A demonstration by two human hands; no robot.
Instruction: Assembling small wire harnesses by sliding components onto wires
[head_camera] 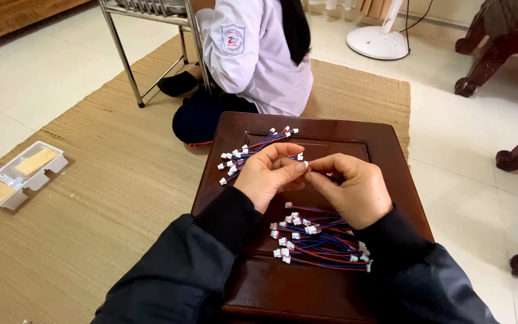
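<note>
- Over the middle of the dark wooden surface, the two hands meet, fingertips close together.
- The left hand is curled nearly shut, thumb and forefinger pinching a small white connector at the end of a red-and-blue wire.
- The right hand is also curled in, its fingertips on the same wire just beside the connector; a bit of red shows between the hands.
- A far bundle of like wires lies behind the left hand, partly hidden by it.
- A near pile lies below the hands, close to the right wrist.
- Beyond the surface, another person in a white shirt sits on the woven mat.
- A clear plastic tray lies on the mat at left.
</note>
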